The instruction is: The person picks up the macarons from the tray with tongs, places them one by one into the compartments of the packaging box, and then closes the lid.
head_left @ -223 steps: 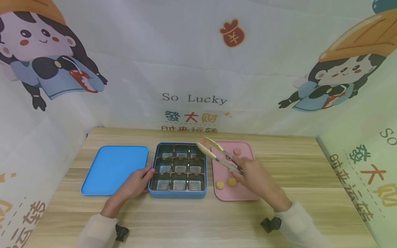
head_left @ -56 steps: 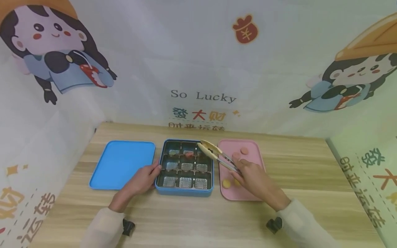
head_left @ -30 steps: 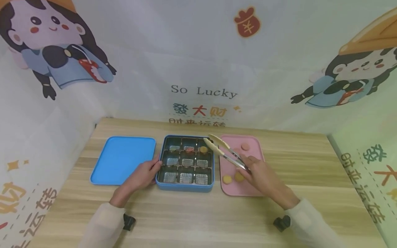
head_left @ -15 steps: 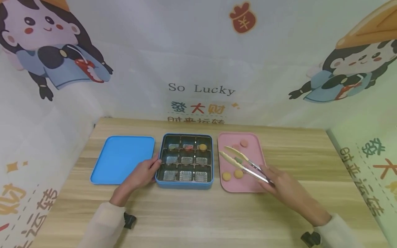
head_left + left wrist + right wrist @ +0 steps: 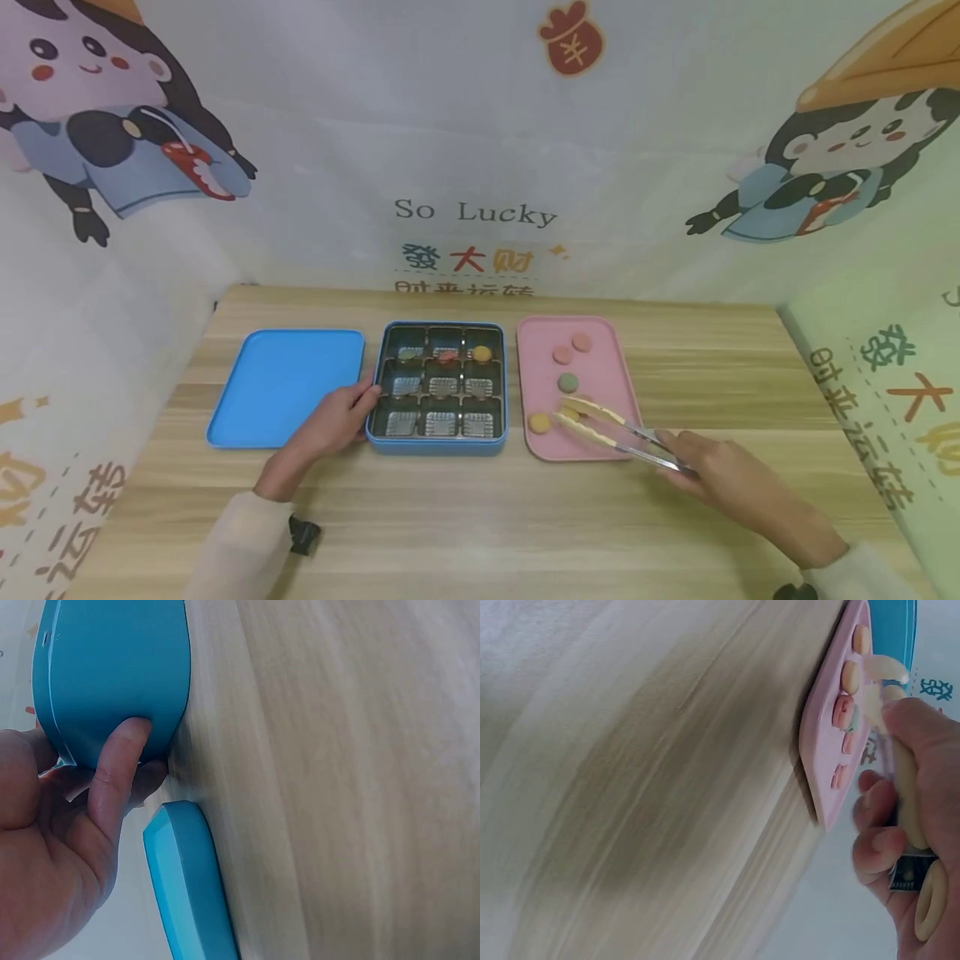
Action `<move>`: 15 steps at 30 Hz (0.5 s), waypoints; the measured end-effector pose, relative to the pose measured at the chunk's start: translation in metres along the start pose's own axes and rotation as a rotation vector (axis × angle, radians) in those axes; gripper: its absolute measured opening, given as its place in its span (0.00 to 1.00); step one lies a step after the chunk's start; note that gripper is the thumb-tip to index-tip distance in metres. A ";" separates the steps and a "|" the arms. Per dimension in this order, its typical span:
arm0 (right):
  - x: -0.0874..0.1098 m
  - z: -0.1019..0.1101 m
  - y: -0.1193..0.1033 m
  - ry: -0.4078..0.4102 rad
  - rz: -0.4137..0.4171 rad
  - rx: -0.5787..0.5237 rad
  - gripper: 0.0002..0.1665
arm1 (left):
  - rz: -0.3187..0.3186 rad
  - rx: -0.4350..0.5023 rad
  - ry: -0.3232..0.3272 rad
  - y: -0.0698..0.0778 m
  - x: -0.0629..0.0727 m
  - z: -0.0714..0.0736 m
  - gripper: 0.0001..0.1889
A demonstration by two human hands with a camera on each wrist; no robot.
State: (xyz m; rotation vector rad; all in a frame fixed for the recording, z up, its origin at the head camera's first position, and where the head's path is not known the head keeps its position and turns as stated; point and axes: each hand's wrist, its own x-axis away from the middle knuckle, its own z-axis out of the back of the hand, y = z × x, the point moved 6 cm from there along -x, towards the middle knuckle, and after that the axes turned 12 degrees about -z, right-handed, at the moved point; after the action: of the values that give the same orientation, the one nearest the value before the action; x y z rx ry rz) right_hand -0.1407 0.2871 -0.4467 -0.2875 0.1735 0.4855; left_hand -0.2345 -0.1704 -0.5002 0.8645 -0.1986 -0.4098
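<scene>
My left hand (image 5: 330,423) holds the blue box (image 5: 438,448) at its left side, thumb at the rim and a finger against the wall (image 5: 112,690). The box has a dark divided insert; its back row holds a green macaron (image 5: 407,355), a red one and a yellow macaron (image 5: 482,354). With my right hand (image 5: 727,473) I grip tongs (image 5: 651,458), cream-tipped and spread apart. Their tips are around a yellow macaron (image 5: 570,414) on the pink tray (image 5: 538,333). Nearby on that tray lie another yellow macaron (image 5: 540,423), a green one (image 5: 567,382) and two pink ones (image 5: 581,342).
A flat blue lid (image 5: 288,387) lies left of the box, just behind my left forearm. Everything stands on a wood-grain table (image 5: 450,517). Printed cloth walls (image 5: 337,158) enclose its back and sides.
A red and a yellow macaron now sit in the box's back row. The tongs have left the box and swung right and forward over the tray. My left hand stays at the box.
</scene>
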 end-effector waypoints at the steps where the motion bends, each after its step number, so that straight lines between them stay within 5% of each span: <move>1: 0.000 -0.001 0.000 -0.007 -0.004 -0.003 0.27 | 0.003 0.002 0.000 0.000 0.000 0.000 0.29; 15: 0.002 -0.002 0.003 -0.022 -0.021 -0.007 0.30 | 0.000 0.001 0.002 0.004 0.002 -0.001 0.29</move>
State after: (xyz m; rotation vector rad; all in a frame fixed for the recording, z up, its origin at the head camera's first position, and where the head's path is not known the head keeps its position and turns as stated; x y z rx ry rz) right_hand -0.1405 0.2905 -0.4495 -0.2906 0.1470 0.4688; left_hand -0.2311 -0.1680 -0.4975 0.8659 -0.1971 -0.4088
